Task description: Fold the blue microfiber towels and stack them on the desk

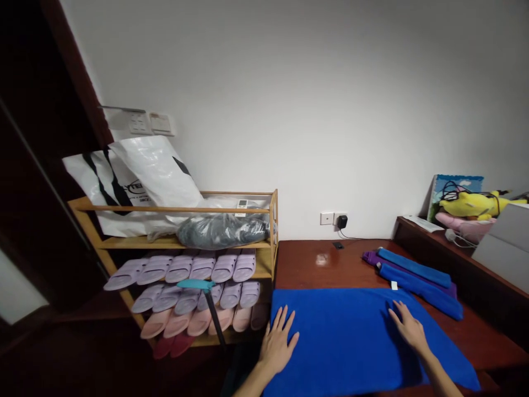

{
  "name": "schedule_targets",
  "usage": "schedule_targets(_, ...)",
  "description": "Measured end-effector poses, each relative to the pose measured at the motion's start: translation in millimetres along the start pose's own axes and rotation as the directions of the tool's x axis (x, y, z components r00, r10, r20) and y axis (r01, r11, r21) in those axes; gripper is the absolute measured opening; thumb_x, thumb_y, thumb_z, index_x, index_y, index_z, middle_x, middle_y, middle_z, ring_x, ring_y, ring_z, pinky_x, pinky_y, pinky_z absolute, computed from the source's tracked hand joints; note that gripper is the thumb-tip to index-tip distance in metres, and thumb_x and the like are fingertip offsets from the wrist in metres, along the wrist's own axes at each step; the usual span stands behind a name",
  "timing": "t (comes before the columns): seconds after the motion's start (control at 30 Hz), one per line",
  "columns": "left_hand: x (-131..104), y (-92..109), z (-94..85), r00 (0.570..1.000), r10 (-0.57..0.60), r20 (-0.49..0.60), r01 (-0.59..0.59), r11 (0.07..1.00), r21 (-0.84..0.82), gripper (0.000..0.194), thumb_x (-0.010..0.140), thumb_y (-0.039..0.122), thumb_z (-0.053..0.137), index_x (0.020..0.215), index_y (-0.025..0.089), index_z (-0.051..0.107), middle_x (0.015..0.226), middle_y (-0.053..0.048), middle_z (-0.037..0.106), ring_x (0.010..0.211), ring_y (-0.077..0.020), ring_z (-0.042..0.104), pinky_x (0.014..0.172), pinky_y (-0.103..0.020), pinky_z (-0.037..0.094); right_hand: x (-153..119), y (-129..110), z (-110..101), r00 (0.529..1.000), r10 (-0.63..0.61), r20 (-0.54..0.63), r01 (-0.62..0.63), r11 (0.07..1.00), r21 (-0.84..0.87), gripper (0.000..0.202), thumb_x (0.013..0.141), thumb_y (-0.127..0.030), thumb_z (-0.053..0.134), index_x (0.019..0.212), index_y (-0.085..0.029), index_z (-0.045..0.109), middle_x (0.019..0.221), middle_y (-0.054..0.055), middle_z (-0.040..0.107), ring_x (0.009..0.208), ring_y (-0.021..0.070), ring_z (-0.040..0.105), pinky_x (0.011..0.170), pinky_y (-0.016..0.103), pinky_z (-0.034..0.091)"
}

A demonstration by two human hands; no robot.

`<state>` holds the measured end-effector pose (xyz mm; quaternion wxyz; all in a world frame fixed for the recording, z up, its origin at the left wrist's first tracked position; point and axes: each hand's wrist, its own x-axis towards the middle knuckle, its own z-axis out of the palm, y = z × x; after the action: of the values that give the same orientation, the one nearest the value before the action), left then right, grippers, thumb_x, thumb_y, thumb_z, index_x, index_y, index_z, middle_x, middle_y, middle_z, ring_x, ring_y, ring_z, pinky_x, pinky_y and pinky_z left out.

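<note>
A blue cloth [347, 336] lies spread flat over the front of a reddish-brown wooden table [306, 264]. My left hand [276, 342] rests on its left edge, fingers spread. Over the cloth's right part is my right hand [409, 328], fingers apart and holding nothing; a shadow shows beside it. Behind the right hand, folded blue cloths [421, 289] with a white tag lie together with a purple one [372, 257].
To the left stands a wooden rack [270, 237] with slippers [202, 264], white bags [157, 171] and a blue-topped black stick [215, 314] before it. A raised ledge [413, 231] at right holds a yellow plush toy [471, 205] and white boxes [506, 242].
</note>
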<state>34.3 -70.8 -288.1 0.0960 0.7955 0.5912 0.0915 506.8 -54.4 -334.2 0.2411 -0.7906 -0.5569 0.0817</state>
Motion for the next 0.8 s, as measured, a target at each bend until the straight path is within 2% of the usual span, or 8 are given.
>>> schedule_targets(0.1,2,-2,4.7,0.999,0.022,-0.032,-0.022,1.0,0.008,0.056,0.094,0.048,0.029,0.146,0.032,0.017,0.155,0.0,0.011,0.142,-0.0249,0.01,0.111,-0.052,0.019,24,28,-6,0.997,0.077,-0.032,-0.079,0.995,-0.065,0.075,0.081,-0.065,0.02,0.137,-0.018,0.04,0.148,0.012,0.033,0.137,0.0263,0.026,0.105,0.051,0.029)
schedule_targets(0.23,4,-3,6.6,0.998,0.036,-0.048,-0.035,0.999,0.027,0.056,0.095,0.047,0.029,0.146,0.033,0.014,0.154,0.0,0.011,0.142,-0.0252,0.011,0.113,-0.053,0.014,56,42,-6,0.998,0.056,-0.036,-0.06,0.992,-0.114,0.075,0.081,-0.064,0.021,0.138,-0.019,0.039,0.148,0.012,0.033,0.138,0.0253,0.023,0.106,0.05,0.027)
schedule_targets(0.4,8,-7,10.7,0.999,0.036,-0.033,-0.034,0.998,0.043,0.058,0.094,0.044,0.033,0.145,0.038,0.008,0.153,0.003,0.009,0.141,-0.0259,0.012,0.112,-0.054,0.019,90,47,14,0.99,0.13,0.047,-0.118,0.971,-0.206,0.072,0.078,-0.061,0.027,0.137,-0.022,0.041,0.146,0.011,0.037,0.137,0.0279,0.027,0.104,0.051,0.029)
schedule_targets(0.57,18,-8,21.7,0.997,0.074,-0.011,-0.073,0.997,0.032,0.062,0.092,0.047,0.036,0.144,0.041,0.001,0.153,0.005,0.01,0.14,-0.0297,0.016,0.113,-0.057,0.016,113,68,32,0.988,0.146,0.051,-0.126,0.952,-0.281,0.081,0.076,-0.067,0.026,0.142,-0.021,0.035,0.15,0.01,0.029,0.139,0.0267,0.02,0.107,0.05,0.023)
schedule_targets(0.67,26,0,26.7,0.997,0.081,-0.014,-0.081,0.996,0.03,0.064,0.092,0.049,0.036,0.144,0.039,0.0,0.153,0.003,0.011,0.14,-0.0319,0.018,0.112,-0.057,0.016,126,80,30,0.988,0.135,0.079,-0.107,0.951,-0.29,0.081,0.076,-0.066,0.025,0.143,-0.021,0.034,0.152,0.009,0.025,0.139,0.0255,0.019,0.108,0.05,0.022)
schedule_targets(0.8,31,13,24.4,0.996,0.087,-0.028,-0.085,0.996,0.039,0.064,0.093,0.05,0.034,0.145,0.038,-0.001,0.154,0.003,0.009,0.14,-0.0311,0.017,0.111,-0.057,0.018,141,81,18,0.98,0.173,0.101,-0.132,0.936,-0.326,0.074,0.072,-0.063,0.032,0.136,-0.027,0.045,0.149,0.01,0.031,0.137,0.0336,0.022,0.104,0.061,0.018)
